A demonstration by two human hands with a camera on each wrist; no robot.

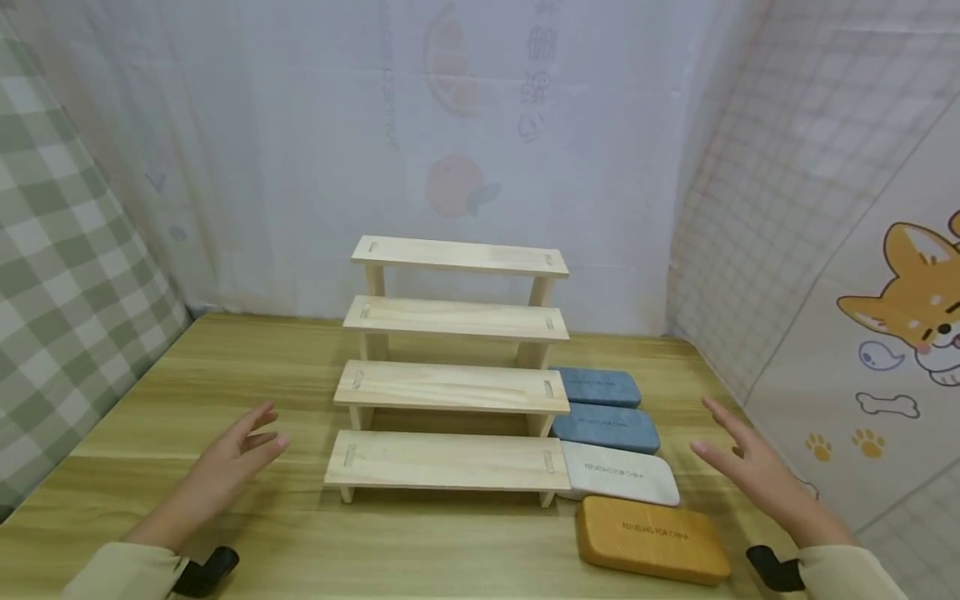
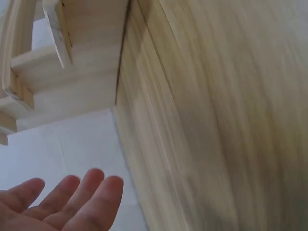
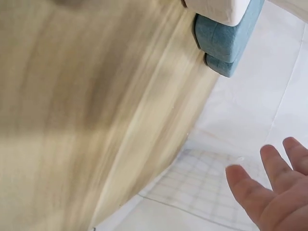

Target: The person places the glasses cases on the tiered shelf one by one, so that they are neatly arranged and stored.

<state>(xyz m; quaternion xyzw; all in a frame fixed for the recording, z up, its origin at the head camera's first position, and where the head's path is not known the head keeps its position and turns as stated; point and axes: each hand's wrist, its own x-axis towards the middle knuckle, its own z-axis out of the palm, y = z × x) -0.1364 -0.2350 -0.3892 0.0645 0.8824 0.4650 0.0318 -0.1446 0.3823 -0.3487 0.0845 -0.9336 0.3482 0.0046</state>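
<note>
Four cases (image 1: 617, 472) are laid beside the assembled rack (image 1: 450, 385), toward the right edge of the bench (image 1: 450, 546), with nothing held by the left hand (image 1: 219, 473) or right hand (image 1: 759, 475), fingers apart, and handling judged either unstarted or finished.

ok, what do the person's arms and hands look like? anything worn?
Left hand and right hand: bare, no gloves. Left sleeve and right sleeve: pale cream. Left black device and right black device sit by the cuffs; no cables visible.
</note>
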